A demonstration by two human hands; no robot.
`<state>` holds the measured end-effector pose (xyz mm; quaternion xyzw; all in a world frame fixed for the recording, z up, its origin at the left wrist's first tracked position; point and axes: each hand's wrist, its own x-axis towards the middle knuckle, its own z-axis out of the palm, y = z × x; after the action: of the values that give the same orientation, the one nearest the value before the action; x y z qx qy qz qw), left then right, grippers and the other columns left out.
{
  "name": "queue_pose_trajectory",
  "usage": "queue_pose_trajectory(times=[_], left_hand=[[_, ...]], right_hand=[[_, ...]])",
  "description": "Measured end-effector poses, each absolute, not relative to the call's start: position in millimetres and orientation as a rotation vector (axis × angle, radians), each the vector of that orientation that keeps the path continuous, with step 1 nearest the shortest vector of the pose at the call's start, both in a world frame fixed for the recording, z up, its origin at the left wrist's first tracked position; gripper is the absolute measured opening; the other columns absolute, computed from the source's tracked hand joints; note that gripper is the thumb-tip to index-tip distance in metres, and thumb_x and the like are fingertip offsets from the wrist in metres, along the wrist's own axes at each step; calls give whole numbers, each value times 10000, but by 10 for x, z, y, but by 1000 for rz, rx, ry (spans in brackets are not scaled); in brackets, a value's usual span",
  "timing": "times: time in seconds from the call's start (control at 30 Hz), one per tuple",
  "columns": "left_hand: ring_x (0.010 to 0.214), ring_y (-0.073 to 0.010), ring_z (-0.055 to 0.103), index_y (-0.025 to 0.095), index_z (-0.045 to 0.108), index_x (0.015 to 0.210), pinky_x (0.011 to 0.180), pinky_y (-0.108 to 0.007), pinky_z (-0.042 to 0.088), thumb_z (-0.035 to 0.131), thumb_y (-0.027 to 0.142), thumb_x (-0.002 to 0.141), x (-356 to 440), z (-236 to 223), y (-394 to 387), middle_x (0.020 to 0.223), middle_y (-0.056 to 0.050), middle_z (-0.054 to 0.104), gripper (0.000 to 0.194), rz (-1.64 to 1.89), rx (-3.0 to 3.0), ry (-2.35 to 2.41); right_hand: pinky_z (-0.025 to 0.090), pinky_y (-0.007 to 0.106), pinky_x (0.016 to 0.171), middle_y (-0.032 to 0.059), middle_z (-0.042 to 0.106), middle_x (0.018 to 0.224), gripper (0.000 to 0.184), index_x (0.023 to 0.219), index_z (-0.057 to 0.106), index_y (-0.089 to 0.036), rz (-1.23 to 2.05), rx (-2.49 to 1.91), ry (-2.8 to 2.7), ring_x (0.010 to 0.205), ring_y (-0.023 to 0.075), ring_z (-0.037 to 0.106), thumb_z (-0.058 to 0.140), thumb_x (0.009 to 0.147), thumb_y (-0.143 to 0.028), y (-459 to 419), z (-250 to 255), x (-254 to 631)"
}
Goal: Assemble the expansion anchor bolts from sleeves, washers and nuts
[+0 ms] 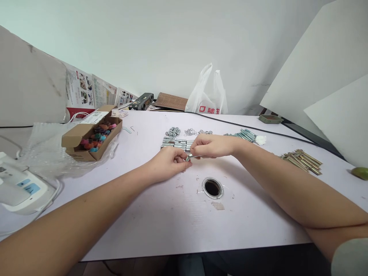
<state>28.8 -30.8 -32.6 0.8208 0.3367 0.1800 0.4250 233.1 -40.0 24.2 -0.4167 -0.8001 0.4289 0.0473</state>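
A metal piece point(189, 157) is clamped at one end by the left grip point(166, 162) and at the other by the right grip point(207, 146), over the surface point(155, 218), near metal tubes point(178, 143); nuts point(174, 132) are piled behind them.

The small metal piece point(189, 157) you hold shines silver, as do the metal sleeves point(179, 142) and nuts point(173, 132) beyond it. To your right you have bluish-silver bolts point(246, 135) and, nearer, gold-toned bolts point(307, 161). On your left, the brown cardboard box point(73, 141) shows pink, orange and teal caps point(99, 137). Far off, a white plastic bag point(200, 97) bears red lettering beside a finely striped brown board point(171, 101). Your tabletop point(158, 224) is pale lilac-white.
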Motion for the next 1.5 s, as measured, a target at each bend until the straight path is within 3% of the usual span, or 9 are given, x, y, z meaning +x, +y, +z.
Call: queue_pose_trajectory(times=[0.13,0.27,0.37,0.47,0.77,0.97,1.2,1.37,1.5], left_hand=[[517,-100,465,175,650,742,493,-247,343,582,434,786,281,-334,-286,598,15,570,272,465,2056,876],[522,-101,469,180,650,774,499,-250,354,582,432,789,283,-350,-279,611,18,578,261,473,2063,874],[507,-97,454,172,619,703,482,-246,341,593,437,780,288,-352,-289,577,20,555,278,470,2061,903],[491,-96,443,167,602,659,470,-247,329,593,457,779,289,-358,-287,555,17,545,313,460,2062,921],[584,-137,564,169,623,786,534,-268,407,577,456,790,270,-371,-265,696,-33,672,291,474,2035,871],[574,-128,546,170,570,713,505,-247,386,575,433,782,280,-367,-260,657,-17,631,271,486,2067,871],[566,-109,509,181,561,707,506,-232,372,565,425,787,254,-358,-247,622,21,577,257,454,2089,878],[567,-113,522,186,571,717,502,-237,378,573,420,780,247,-340,-253,621,26,581,242,422,2152,913],[572,-124,546,192,602,766,506,-243,391,567,411,780,252,-343,-249,630,20,609,223,384,2165,916]], right_hand=[[184,242,423,-49,251,533,241,612,476,-177,981,-1397,-2455,480,79,205,477,838,-261,-476,299,2251],[202,260,463,-32,372,526,260,659,589,-165,561,-1493,-2428,489,80,277,549,826,-361,-587,368,2143],[207,266,484,-27,413,530,214,693,641,-172,474,-1467,-2459,498,83,303,570,810,-336,-625,382,2101],[207,262,484,-36,403,522,165,711,662,-182,512,-1411,-2481,495,80,295,576,797,-293,-619,378,2109],[201,243,468,-72,274,478,171,740,665,-168,653,-1338,-2353,482,71,228,557,820,-274,-634,272,2172],[199,234,470,-76,227,498,165,632,565,-163,581,-1289,-2224,504,70,203,552,790,-208,-693,41,2129],[214,224,466,-82,254,473,111,687,616,-173,531,-1304,-2256,481,65,230,567,775,-221,-679,-66,2132],[233,225,437,-71,317,471,161,842,658,-175,778,-1394,-2117,452,74,268,552,807,-291,-664,36,2195],[386,254,479,-19,391,562,257,891,631,-155,1138,-1461,-1803,496,109,374,409,865,-283,-647,158,2266]])
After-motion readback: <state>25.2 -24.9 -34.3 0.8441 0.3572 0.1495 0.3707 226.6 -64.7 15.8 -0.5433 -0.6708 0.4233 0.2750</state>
